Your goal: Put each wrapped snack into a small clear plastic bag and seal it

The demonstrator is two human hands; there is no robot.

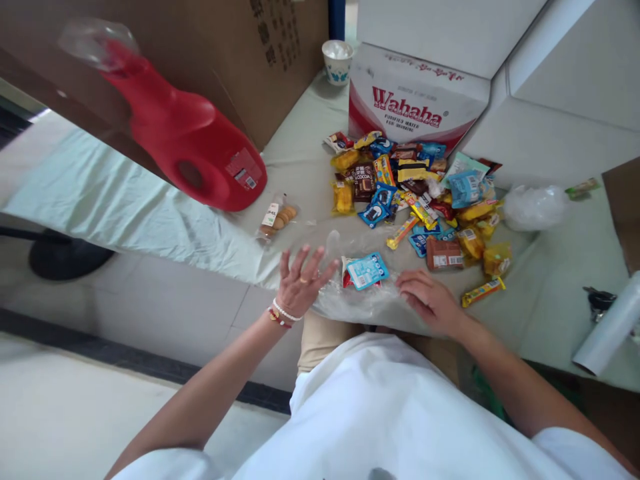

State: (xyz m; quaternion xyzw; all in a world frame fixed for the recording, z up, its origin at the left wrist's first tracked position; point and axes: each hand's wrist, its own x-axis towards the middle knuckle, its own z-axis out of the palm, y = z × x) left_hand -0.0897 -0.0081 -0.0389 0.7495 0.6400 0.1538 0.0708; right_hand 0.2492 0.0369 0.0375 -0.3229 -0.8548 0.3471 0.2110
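Note:
A sheet of clear plastic film lies at the table's front edge in the head view. On it rest a light blue snack packet and a red packet partly beneath it. My left hand is open, fingers spread, over the film's left edge and apart from the packets. At the film's right side, my right hand is closed, its bent fingers pinching the film near the blue packet. A clear packet of round biscuits lies beyond my left hand.
A pile of wrapped snacks spreads before a Wahaha box. A red jug stands at left, a paper cup behind. To the right are a crumpled clear bag and a plastic roll.

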